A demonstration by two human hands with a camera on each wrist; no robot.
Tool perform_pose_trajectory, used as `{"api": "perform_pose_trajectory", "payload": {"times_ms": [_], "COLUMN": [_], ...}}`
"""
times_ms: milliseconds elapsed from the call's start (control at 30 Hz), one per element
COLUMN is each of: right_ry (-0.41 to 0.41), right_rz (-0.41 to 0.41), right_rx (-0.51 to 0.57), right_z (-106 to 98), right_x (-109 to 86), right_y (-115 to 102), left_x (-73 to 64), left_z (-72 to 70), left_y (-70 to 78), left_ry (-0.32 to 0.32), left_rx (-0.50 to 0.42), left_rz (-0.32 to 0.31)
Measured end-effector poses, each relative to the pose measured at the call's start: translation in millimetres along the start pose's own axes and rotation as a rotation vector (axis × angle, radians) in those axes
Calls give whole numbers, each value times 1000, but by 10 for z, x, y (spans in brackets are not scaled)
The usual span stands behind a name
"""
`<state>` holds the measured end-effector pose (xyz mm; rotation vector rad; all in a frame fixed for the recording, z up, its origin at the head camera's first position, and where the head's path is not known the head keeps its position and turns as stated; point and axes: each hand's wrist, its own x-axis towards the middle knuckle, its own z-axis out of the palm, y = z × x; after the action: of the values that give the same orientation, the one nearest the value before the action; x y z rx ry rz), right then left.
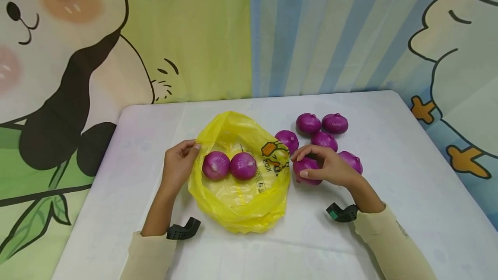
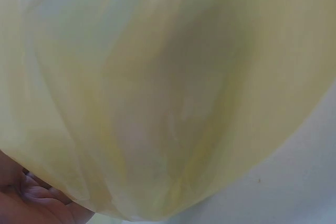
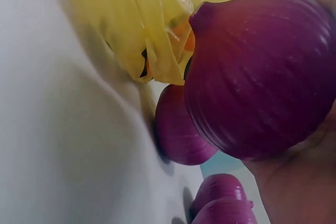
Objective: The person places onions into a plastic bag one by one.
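Note:
A yellow plastic bag (image 1: 233, 217) lies with its mouth spread wide, and two red onions (image 1: 243, 166) rest inside it. My left hand (image 1: 180, 162) pinches the bag's left rim between thumb and fingers. In the left wrist view the yellow film (image 2: 157, 103) fills most of the picture, with part of the hand (image 2: 42, 198) at the lower left corner. Just right of the bag, my right hand (image 1: 330, 165) grips another red onion (image 1: 305, 168). The right wrist view shows that onion (image 3: 262, 72) up close, held off the white tabletop, beside the bag.
Several more red onions (image 1: 324, 141) sit behind and to the right of the right hand, one of them (image 1: 287, 141) right beside the bag's rim. A white cloth (image 1: 389, 141) covers the table. Cartoon-printed curtains (image 1: 210, 33) hang behind it.

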<state>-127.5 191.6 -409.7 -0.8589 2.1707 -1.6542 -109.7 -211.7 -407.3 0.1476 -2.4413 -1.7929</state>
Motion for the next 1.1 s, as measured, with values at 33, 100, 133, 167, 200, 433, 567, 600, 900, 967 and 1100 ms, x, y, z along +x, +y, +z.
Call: {"api": "perform_pose_trajectory", "payload": {"times_ms": [33, 100, 133, 167, 200, 433, 567, 600, 900, 967, 1100], "right_ry": [2, 4, 5, 4, 1, -6, -14, -15, -30, -34, -60], "right_rz": [-5, -16, -24, -34, -47, -71, -82, -89, -111, -113, -119], "right_rx": [-3, -7, -7, -7, -4, 13, 25, 29, 57, 64, 105], "right_z": [2, 3, 7, 12, 16, 56, 83, 90, 143, 155, 183], "right_x": [7, 23, 32, 40, 49, 126, 185, 202, 341, 376, 455], "right_y": [-3, -14, -24, -34, -44, -114, -160, -167, -213, -219, -232], "left_x": [2, 6, 4, 3, 3, 0, 1, 3, 1, 2, 7], "left_z": [3, 8, 8, 8, 10, 13, 10, 11, 8, 8, 11], "left_y": [1, 1, 4, 5, 4, -6, -6, -10, -6, -6, -12], "left_ry": [-2, -5, -4, -4, -5, -7, -3, -4, -11, -13, -16], "left_rx": [-1, -7, -9, -7, -8, -9, -15, -16, -11, -12, -17], "left_rz": [0, 1, 2, 3, 4, -6, 0, 2, 15, 18, 19]}}
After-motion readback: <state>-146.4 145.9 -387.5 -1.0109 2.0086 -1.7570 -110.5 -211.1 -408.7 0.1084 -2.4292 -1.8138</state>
